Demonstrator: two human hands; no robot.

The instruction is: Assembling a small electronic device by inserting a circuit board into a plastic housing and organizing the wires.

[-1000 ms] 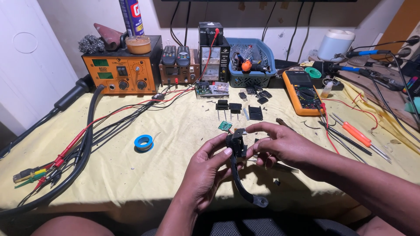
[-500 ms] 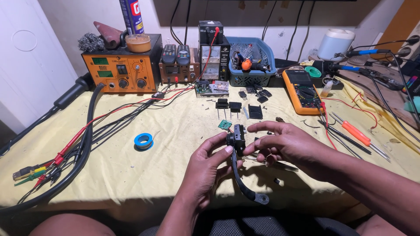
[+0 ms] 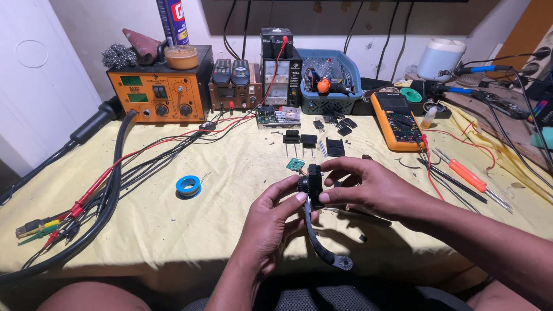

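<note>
Little had shifted since the earlier frame: we still held the small black part [image 3: 314,183] just in front of the green circuit board [image 3: 295,165]. Our left hand [image 3: 275,214] was clamped on its left side, our right hand [image 3: 368,187] pinched it from above and the right. Its curved black strap [image 3: 320,242] hung from the part toward us (long axis near-vertical), with both hands equally near.

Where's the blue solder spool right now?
In the head view, the spool lies on the yellow cloth, left of the left hand, beside the black cables.
</note>
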